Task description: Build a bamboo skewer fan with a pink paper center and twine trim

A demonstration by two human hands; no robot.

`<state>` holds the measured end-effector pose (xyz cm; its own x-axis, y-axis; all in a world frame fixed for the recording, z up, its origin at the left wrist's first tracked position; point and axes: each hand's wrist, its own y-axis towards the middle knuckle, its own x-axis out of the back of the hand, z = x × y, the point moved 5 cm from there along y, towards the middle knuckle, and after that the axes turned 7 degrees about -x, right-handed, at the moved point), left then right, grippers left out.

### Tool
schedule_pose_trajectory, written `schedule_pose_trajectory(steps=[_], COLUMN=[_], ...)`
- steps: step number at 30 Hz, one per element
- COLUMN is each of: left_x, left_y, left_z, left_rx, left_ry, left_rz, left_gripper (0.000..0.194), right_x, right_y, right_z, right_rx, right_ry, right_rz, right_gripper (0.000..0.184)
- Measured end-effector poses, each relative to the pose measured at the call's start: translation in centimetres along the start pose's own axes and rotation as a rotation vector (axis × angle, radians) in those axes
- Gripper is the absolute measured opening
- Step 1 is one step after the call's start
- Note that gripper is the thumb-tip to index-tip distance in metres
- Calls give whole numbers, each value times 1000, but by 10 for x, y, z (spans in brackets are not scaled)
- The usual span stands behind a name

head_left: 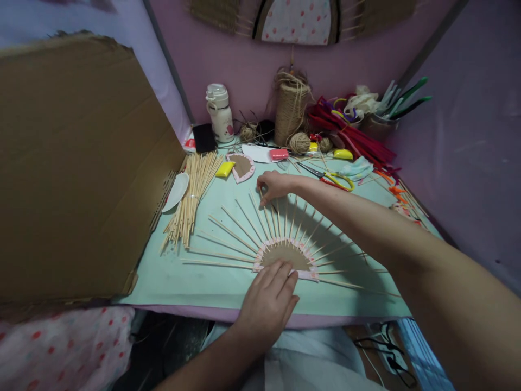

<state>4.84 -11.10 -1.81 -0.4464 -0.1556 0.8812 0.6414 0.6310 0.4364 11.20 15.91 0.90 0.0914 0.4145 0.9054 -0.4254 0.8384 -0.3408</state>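
Note:
In front of me lies a cardboard half circle (291, 259) edged with pink-spotted cloth, with several thin wooden sticks (238, 234) fanned out from its curved rim. My left hand (269, 296) rests flat on its lower straight edge, fingers stretched out and covering part of it. Beyond the fan, my right hand (273, 185) has its thumb and fingers pinched at the outer tip of one upper stick. The right forearm hangs over the fan's right side and shades it. A bound bundle of similar sticks (191, 198) lies to the left.
A tall cardboard sheet (81, 174) stands at the left. Farther back are a white bottle (221, 114), a twine spool (291, 108), a pink-edged cardboard piece (243, 166), scissors (331, 178), yellow packets (225, 169) and red strips (358, 130). The table's front edge (195, 310) is near my lap.

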Motion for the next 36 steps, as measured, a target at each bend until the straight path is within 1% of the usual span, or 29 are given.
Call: schedule_pose_trajectory(steps=[6,12,20,26,32,36], left_x=[-1,-1,0,0,2,0], left_y=[-2,-3,-3,-3,-2,-3], left_z=[0,-1,-2,-1,-1,-1], left_rx=[3,-2,9,13,10,16], left_ry=[18,23,47,47,45,40], left_rz=[20,27,5,23,0,12], left_gripper=[35,36,35,36,35,36], right_x=[-4,-6,0,4,3,3], right_y=[-3,-4,-10,-14,-14,-13], right_z=[5,7,12,16,15,15], right_rx=[-32,-15,-20,-27,-33,-44], right_ry=[-90,-89,-91,-93,-91,-87], right_rz=[-30,-43,-107,-121,-132,-133], right_gripper=[58,55,54,48,48,49])
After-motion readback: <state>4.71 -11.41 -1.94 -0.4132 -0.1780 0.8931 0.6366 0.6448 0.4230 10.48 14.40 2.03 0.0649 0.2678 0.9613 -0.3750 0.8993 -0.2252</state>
